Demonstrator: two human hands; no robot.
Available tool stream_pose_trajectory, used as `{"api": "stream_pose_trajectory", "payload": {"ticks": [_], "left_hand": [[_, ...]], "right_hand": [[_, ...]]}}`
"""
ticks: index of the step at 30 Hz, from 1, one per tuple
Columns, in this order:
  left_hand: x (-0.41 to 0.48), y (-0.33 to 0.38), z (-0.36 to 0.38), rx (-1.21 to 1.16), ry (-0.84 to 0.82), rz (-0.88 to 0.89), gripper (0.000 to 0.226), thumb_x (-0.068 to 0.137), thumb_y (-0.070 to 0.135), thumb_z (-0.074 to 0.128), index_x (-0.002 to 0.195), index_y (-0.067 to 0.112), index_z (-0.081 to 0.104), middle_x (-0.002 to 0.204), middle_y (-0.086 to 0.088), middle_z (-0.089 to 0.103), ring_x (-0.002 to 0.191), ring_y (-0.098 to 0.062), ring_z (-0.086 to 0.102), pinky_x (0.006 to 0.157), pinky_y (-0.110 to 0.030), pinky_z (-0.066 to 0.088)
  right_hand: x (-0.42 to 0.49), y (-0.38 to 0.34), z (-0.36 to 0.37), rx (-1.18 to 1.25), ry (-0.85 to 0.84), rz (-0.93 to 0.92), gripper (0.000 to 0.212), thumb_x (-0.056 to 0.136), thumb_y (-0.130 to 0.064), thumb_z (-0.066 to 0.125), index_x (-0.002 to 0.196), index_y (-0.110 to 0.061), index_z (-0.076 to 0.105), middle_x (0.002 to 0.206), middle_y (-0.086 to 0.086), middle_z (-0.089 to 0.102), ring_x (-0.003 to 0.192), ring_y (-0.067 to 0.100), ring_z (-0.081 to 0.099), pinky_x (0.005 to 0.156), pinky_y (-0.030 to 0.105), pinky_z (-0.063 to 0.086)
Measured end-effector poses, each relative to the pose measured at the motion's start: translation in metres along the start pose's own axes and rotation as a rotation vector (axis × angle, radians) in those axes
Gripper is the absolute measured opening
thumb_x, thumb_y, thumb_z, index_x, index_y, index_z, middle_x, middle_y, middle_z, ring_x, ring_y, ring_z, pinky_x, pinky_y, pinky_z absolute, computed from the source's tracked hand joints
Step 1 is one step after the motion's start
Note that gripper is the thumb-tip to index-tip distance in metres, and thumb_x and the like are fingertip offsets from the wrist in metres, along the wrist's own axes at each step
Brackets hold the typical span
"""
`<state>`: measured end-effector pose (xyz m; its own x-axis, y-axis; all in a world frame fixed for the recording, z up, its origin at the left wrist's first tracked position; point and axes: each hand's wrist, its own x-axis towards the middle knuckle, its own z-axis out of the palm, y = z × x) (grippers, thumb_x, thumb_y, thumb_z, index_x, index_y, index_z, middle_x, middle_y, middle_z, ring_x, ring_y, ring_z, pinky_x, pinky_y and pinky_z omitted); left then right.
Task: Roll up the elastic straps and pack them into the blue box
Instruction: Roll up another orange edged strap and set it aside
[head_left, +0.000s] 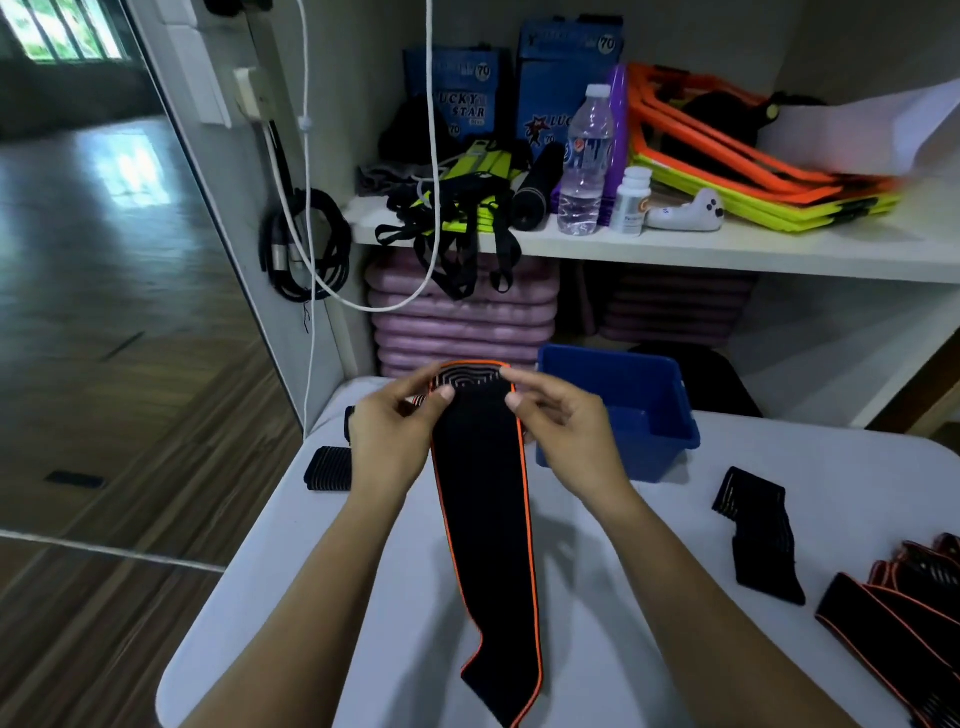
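A long black elastic strap with orange edging (488, 519) stretches from the table's near edge up to my hands. Its far end shows grey curved lines. My left hand (389, 431) pinches that end on the left side, thumb on top. On the right side my right hand (556, 426) pinches the same end between thumb and fingers. The blue box (654, 415) stands just right of my right hand, and what shows of its inside holds nothing.
The white table (649, 597) carries a rolled strap (328, 468) at the left edge, a black strap (761, 540) at right and a pile of orange-edged straps (904, 608) at far right. Behind stands a white shelf (727, 249) with bottles, boxes and gear; purple mats (462, 322) below.
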<state>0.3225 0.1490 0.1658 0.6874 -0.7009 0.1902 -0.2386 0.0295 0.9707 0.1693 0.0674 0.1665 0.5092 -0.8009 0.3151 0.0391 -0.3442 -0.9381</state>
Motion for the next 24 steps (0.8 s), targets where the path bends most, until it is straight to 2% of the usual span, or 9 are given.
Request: {"api": "stream_pose_trajectory", "payload": {"ticks": [3,5,7,13,15,17,19,21,24], "left_hand": [[0.012,-0.056,0.012,0.155,-0.094,-0.086,0.036,0.082,0.014,0.067,0.116,0.027,0.065,0.103,-0.003,0.071,0.082,-0.016,0.068,0.085,-0.031,0.053],[0.016,-0.089,0.019,0.287,-0.145,-0.153,0.045,0.083,0.004,0.064,0.125,0.018,0.059,0.105,-0.006,0.068,0.067,-0.014,0.061,0.069,-0.010,0.045],[0.020,-0.119,0.024,0.346,-0.201,-0.204,0.052,0.082,-0.003,0.061,0.130,0.015,0.054,0.113,-0.007,0.066,0.065,-0.016,0.059,0.058,-0.005,0.038],[0.055,-0.168,0.035,0.424,-0.335,-0.226,0.063,0.082,-0.007,0.056,0.139,0.018,0.042,0.118,0.003,0.054,0.073,-0.014,0.058,0.073,-0.013,0.041],[0.069,-0.179,0.041,0.418,-0.369,-0.205,0.065,0.082,-0.008,0.054,0.140,0.018,0.041,0.118,0.004,0.051,0.071,-0.009,0.057,0.071,-0.012,0.044],[0.078,-0.187,0.047,0.382,-0.384,-0.198,0.063,0.082,-0.012,0.052,0.137,0.017,0.043,0.123,0.002,0.047,0.070,-0.002,0.058,0.066,-0.009,0.046],[0.077,-0.197,0.050,0.447,-0.389,-0.156,0.059,0.081,-0.008,0.056,0.135,0.017,0.047,0.132,-0.003,0.042,0.085,-0.010,0.059,0.072,-0.015,0.047],[0.066,-0.206,0.049,0.526,-0.413,-0.082,0.056,0.079,-0.003,0.060,0.132,0.015,0.051,0.131,-0.007,0.045,0.100,-0.021,0.058,0.084,-0.019,0.044],[0.036,-0.215,0.043,0.571,-0.552,-0.056,0.051,0.081,0.008,0.065,0.130,0.015,0.053,0.127,-0.006,0.051,0.115,-0.022,0.052,0.098,-0.026,0.041]], "right_hand": [[0.008,0.060,0.011,-0.141,-0.079,0.136,0.034,0.087,-0.010,0.065,0.117,-0.025,0.066,0.084,-0.010,0.063,0.066,-0.002,0.060,0.071,0.023,0.053],[0.010,0.097,0.018,-0.203,-0.128,0.232,0.042,0.084,-0.003,0.066,0.117,-0.029,0.064,0.092,-0.008,0.064,0.063,-0.002,0.059,0.072,0.020,0.049],[0.011,0.127,0.026,-0.217,-0.158,0.326,0.048,0.083,0.005,0.062,0.121,-0.024,0.062,0.098,-0.002,0.064,0.063,-0.002,0.059,0.067,0.010,0.046],[0.034,0.177,0.041,-0.177,-0.123,0.466,0.056,0.083,0.015,0.055,0.131,-0.013,0.054,0.114,-0.005,0.056,0.073,-0.011,0.055,0.069,-0.001,0.042],[0.042,0.188,0.042,-0.164,-0.106,0.467,0.060,0.083,0.017,0.054,0.135,-0.012,0.050,0.115,-0.003,0.054,0.078,-0.016,0.056,0.072,0.000,0.043],[0.045,0.200,0.042,-0.173,-0.113,0.466,0.067,0.083,0.014,0.057,0.139,-0.019,0.043,0.127,0.000,0.051,0.108,-0.003,0.055,0.092,0.012,0.047],[0.042,0.211,0.041,-0.322,-0.185,0.443,0.074,0.083,0.004,0.063,0.145,-0.024,0.034,0.149,0.003,0.036,0.137,0.014,0.034,0.112,0.030,0.034],[0.031,0.219,0.040,-0.449,-0.259,0.423,0.076,0.084,-0.006,0.066,0.147,-0.025,0.029,0.156,0.002,0.023,0.144,0.016,0.018,0.117,0.031,0.020],[0.005,0.227,0.037,-0.513,-0.340,0.390,0.069,0.085,-0.018,0.068,0.145,-0.024,0.034,0.153,0.001,0.030,0.142,0.016,0.024,0.113,0.022,0.017]]}}
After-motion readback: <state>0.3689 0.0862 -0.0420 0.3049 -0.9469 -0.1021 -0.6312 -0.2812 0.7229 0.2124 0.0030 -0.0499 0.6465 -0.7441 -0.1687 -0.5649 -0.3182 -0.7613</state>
